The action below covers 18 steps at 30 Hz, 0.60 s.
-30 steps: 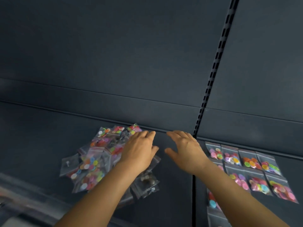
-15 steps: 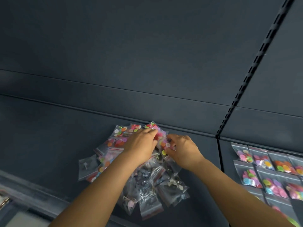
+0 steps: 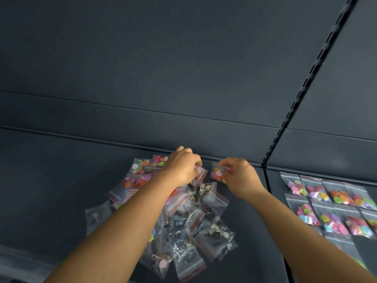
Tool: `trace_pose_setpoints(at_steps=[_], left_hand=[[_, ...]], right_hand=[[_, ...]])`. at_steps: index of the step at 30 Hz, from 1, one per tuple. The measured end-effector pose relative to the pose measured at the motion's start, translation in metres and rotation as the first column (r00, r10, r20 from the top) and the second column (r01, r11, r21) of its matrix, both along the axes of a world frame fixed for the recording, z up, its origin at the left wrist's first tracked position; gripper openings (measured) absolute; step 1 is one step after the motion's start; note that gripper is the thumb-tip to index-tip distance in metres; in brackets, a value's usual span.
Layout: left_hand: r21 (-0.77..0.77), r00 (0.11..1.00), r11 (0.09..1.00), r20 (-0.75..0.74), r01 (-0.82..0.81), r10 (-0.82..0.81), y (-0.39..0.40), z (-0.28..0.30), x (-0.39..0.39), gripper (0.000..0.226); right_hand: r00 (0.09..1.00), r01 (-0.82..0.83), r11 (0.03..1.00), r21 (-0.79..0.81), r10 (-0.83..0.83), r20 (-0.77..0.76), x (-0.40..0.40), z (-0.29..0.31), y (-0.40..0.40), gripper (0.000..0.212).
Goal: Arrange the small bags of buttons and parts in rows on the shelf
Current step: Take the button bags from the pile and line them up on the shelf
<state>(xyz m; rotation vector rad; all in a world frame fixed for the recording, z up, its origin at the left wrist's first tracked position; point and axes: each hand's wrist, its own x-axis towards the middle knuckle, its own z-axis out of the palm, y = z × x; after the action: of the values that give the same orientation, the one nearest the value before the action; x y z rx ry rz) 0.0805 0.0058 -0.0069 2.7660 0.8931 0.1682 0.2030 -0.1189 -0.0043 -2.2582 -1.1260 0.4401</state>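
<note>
Two hands, left (image 3: 182, 167) and right (image 3: 240, 176), each pinching a button bag above the pile (image 3: 183, 217).

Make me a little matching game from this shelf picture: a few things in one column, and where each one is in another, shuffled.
Things:
1. right hand
2. left hand
3. jumbled pile of bags
4. rows of button bags

Places or states:
A. laid flat on the shelf section at far right
B. heaped under the left forearm
C. pinches a bag of coloured buttons
D. grips a clear bag at the pile's top

Pairs: 1-C, 2-D, 3-B, 4-A
</note>
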Motion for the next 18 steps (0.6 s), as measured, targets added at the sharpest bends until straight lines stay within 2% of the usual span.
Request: trace_pose_setpoints(at_steps=[3, 8, 12, 15, 18], left_hand=[[-0.038, 0.997, 0.999, 0.078, -0.014, 0.017, -0.001, 0.003, -0.001, 0.015], [-0.096, 0.964, 0.995, 0.266, 0.006, 0.020, -0.007, 0.018, -0.002, 0.008], [-0.298, 0.877, 0.954, 0.463, 0.017, 0.129, -0.017, 0.035, 0.003, 0.007], [-0.380, 0.839, 0.925, 0.512, 0.027, 0.186, -0.028, 0.040, 0.009, 0.002], [-0.446, 0.848, 0.895, 0.474, -0.002, 0.238, -0.038, 0.041, 0.014, 0.007]], right_hand=[[0.999, 0.026, 0.999, 0.037, -0.025, -0.034, 0.000, 0.004, -0.004, 0.032], [0.985, 0.124, 0.968, 0.220, -0.093, -0.147, 0.003, 0.013, -0.014, 0.017], [0.966, 0.186, 0.920, 0.344, -0.108, -0.235, 0.006, 0.028, -0.023, 0.007], [0.963, 0.213, 0.899, 0.382, -0.128, -0.237, 0.010, 0.039, -0.032, 0.013], [0.963, 0.208, 0.899, 0.385, -0.120, -0.241, 0.014, 0.043, -0.043, 0.019]])
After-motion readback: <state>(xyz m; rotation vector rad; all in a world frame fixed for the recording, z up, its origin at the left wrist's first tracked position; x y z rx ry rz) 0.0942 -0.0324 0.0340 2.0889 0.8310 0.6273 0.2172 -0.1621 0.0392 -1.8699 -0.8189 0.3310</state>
